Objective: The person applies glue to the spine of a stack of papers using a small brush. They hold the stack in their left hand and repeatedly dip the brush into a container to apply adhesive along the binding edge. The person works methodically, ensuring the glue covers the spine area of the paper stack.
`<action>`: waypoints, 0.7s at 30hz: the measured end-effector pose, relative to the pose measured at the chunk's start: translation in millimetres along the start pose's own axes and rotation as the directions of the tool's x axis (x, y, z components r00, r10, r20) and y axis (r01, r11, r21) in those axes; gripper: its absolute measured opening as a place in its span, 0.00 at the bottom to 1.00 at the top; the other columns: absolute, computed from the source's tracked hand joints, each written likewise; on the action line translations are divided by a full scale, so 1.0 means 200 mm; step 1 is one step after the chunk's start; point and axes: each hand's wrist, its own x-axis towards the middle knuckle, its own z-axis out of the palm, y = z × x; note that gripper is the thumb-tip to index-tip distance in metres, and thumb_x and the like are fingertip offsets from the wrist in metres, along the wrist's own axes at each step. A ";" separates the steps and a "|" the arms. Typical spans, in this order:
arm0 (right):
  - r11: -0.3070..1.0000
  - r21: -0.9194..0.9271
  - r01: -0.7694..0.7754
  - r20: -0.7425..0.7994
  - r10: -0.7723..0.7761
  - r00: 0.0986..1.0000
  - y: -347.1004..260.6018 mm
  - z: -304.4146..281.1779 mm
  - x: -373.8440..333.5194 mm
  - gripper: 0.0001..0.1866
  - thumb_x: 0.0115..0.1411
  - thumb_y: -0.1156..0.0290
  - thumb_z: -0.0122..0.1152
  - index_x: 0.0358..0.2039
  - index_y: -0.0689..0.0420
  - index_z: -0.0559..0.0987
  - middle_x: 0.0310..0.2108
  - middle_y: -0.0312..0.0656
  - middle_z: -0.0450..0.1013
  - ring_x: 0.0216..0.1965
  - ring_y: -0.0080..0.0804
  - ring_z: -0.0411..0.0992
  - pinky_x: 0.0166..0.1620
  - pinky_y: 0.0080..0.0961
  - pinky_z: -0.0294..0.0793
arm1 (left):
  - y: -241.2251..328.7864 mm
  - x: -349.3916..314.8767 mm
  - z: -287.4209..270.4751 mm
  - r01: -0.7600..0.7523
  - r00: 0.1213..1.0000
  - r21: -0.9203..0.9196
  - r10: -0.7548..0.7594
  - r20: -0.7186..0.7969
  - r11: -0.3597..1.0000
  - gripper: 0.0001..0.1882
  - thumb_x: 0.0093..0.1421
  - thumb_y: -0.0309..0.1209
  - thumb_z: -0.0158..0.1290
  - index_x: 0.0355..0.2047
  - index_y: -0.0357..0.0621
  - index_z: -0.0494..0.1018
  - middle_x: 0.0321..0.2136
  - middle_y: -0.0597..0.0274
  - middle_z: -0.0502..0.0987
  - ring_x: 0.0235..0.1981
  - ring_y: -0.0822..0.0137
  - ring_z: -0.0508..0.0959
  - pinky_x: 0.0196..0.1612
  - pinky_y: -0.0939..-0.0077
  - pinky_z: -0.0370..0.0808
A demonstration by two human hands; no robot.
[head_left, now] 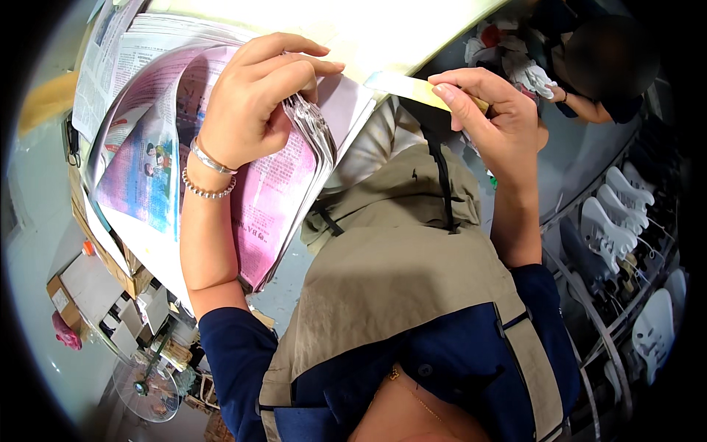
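My left hand (254, 103) bends over a thick sheaf of pink-printed newspapers (269, 188), its fingers curled round the layered upper edge. The thumb lies partly hidden against the paper. A bracelet and a beaded band circle that wrist. To the right, my right hand (497, 107) pinches a flat, narrow yellow strip (412, 90) between thumb and fingers. Its pale, blade-like end points left toward the newspapers and stays a short gap away from my left fingertips. What exactly the strip is, I cannot tell.
A pale tabletop (383, 33) spans the top, with more newspapers (158, 44) at its left. Another person's hand (558, 93) is near white cloth at upper right. A metal rack (589, 324) holds white shaped pieces (607, 221). A fan (146, 387) stands lower left.
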 end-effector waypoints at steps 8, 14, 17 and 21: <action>1.000 -0.015 0.002 -0.002 -0.002 1.000 0.01 -0.01 0.01 0.07 0.59 0.73 0.61 0.35 0.62 0.83 0.24 0.34 0.76 0.20 0.14 0.68 0.24 0.12 0.65 | 0.00 -0.01 0.00 -0.023 0.999 0.014 0.024 -0.035 1.000 0.08 0.35 0.22 0.49 0.20 0.41 0.67 0.36 0.58 0.82 0.44 0.53 0.78 0.49 0.61 0.71; 0.997 -0.073 0.030 0.132 -0.020 0.991 -0.06 -0.05 0.14 0.11 0.61 0.67 0.61 0.34 0.62 0.82 0.23 0.34 0.75 0.21 0.15 0.67 0.25 0.13 0.64 | 0.01 0.01 0.03 -0.052 0.994 -0.034 0.048 -0.100 0.998 0.16 0.32 0.13 0.44 0.25 0.41 0.68 0.30 0.61 0.78 0.38 0.54 0.76 0.47 0.61 0.70; 0.977 -0.179 0.113 0.273 -0.061 0.960 -0.08 -0.08 0.23 0.13 0.61 0.64 0.60 0.33 0.62 0.82 0.20 0.34 0.72 0.20 0.17 0.65 0.24 0.16 0.63 | 0.01 0.01 0.03 -0.051 0.993 -0.046 0.046 -0.106 0.998 0.16 0.32 0.13 0.45 0.25 0.41 0.68 0.30 0.61 0.78 0.36 0.54 0.75 0.46 0.63 0.70; 0.952 -0.269 0.148 0.418 -0.023 0.908 -0.10 -0.11 0.34 0.12 0.62 0.64 0.60 0.36 0.60 0.83 0.21 0.28 0.71 0.20 0.12 0.60 0.23 0.12 0.57 | 0.00 0.00 0.03 -0.048 0.993 -0.056 0.041 -0.107 0.997 0.15 0.32 0.14 0.45 0.25 0.41 0.68 0.30 0.61 0.77 0.35 0.54 0.75 0.45 0.64 0.70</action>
